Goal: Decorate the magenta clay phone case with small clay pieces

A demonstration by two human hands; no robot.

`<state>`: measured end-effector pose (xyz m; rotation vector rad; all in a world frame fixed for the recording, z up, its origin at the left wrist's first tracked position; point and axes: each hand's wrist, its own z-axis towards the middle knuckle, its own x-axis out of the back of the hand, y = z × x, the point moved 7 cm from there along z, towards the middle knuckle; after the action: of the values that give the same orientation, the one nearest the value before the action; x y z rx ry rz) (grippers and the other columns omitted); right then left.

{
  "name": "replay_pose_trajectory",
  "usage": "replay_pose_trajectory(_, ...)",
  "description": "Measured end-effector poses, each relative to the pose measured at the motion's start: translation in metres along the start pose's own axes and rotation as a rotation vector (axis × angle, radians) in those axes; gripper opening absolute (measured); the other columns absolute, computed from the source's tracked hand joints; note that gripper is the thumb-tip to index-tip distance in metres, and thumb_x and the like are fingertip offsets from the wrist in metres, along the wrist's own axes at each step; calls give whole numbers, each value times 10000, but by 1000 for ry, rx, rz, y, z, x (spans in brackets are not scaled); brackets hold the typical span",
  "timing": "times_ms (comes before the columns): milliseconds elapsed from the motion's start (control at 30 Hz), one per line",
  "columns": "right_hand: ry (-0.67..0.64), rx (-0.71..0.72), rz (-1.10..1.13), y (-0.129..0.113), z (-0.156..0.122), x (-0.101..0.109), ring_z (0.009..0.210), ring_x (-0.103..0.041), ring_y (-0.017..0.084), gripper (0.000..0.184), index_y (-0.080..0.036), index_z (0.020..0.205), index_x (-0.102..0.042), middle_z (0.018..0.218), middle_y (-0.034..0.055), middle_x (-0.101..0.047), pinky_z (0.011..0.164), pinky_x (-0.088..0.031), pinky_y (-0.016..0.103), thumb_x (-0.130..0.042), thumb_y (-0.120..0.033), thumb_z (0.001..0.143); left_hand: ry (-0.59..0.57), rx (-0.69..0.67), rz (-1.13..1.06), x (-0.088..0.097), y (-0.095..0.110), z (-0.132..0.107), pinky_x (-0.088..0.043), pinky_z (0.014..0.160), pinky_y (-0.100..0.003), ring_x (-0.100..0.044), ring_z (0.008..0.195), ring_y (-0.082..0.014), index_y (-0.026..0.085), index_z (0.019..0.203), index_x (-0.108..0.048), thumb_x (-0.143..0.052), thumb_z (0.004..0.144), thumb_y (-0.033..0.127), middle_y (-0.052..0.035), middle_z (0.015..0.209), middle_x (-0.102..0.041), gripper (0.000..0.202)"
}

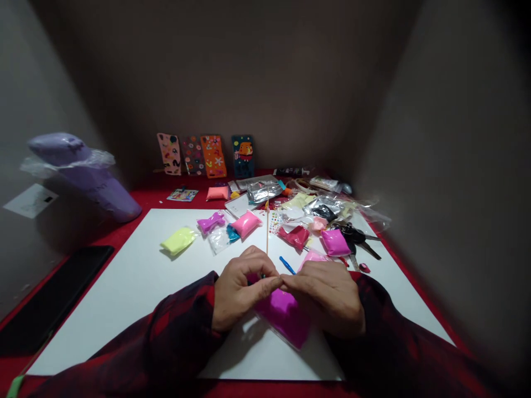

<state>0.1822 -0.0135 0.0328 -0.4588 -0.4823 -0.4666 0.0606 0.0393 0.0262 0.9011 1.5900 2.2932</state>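
Note:
My left hand (249, 284) is closed in a pinch, its thumb and forefinger meeting at the middle of the view. My right hand (327, 293) comes in from the other side, also pinching, its fingertips touching the left ones. Whatever sits between the fingertips is too small or hidden to name. Below both hands lies a flat magenta piece (288, 319) with a clear edge, shaped like a phone case; its upper part is covered by my fingers. Just beyond the hands are a blue tool (287, 265) and a thin wooden stick (267, 237).
A white board (124, 276) covers the red table. Clay packets, such as yellow (179, 241), pink (246, 223) and magenta (336, 242), lie ahead, with scissors (360, 240) at right. Decorated phone cases (213, 156) stand behind. A purple balloon-like object (95, 182) and black phone (53, 298) are left.

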Motion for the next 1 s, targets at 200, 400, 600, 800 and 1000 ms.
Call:
replay_pose_trajectory(200,13,1,10,-3,4,2,500,-478,97,226,-157,972,-634,556,-16,-552,484,-316,247,-534,-46,803,53,-57,34,1,6,-1,-404,704,-294,-515,739,-160,158,697,-648,-571,837,247,-37,695,-599,183)
replay_pose_trajectory(400,-18,-55,-47,-6,11,1,513,-467,97,130,-165,827,-618,568,-21,-551,500,-320,254,-520,-82,810,70,-77,2,1,7,-1,-401,706,-292,-511,752,-160,156,694,-629,-581,827,214,-35,704,-591,153)
replay_pose_trajectory(600,22,-139,-51,-1,11,4,515,-465,100,128,-172,726,-589,563,-16,-545,521,-333,261,-512,-101,800,130,-46,-69,9,8,3,-400,711,-301,-513,729,-158,151,670,-654,-610,794,185,-36,676,-577,136)
replay_pose_trajectory(800,1,-102,-30,-1,11,4,518,-469,107,126,-161,751,-602,558,-9,-543,513,-330,269,-507,-92,797,115,92,-185,9,-6,2,-398,637,-282,-513,692,-142,155,680,-552,-590,785,233,-19,717,-536,136)
replay_pose_trajectory(1000,-22,-83,-43,-2,10,4,518,-489,111,139,-159,769,-610,562,-7,-561,503,-340,267,-491,-93,801,148,54,9,17,-7,3,-402,726,-317,-513,751,-166,164,691,-562,-575,809,262,-29,735,-551,153)
